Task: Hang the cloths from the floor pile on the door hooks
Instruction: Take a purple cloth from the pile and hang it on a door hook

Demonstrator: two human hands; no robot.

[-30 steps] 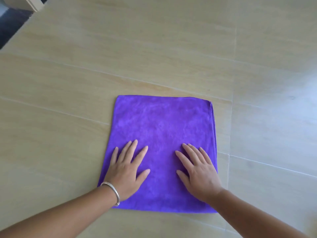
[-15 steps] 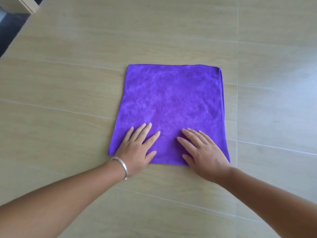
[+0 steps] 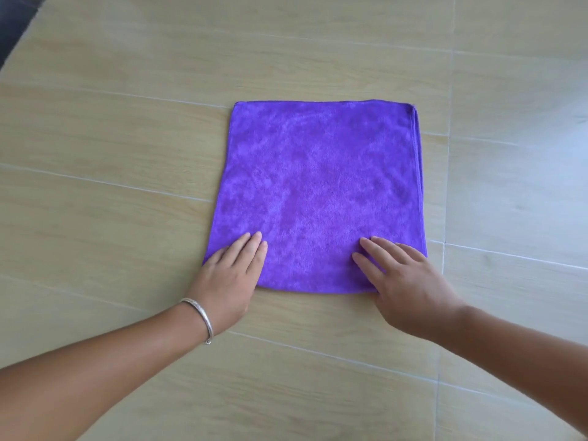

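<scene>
Both hands slid to purple cloth's (image 3: 318, 192) near corners; floor (image 3: 111, 138) surrounds.

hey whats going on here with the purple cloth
A person is crouched over a purple cloth spread flat on the pale wood-look floor. Both hands rest on its near edge with fingers straight: the left hand, with a silver bangle on its wrist, at the near left corner, the right hand at the near right corner. Neither hand grips the cloth. It looks folded, with layered edges on its right side. No door hooks are in view.
</scene>
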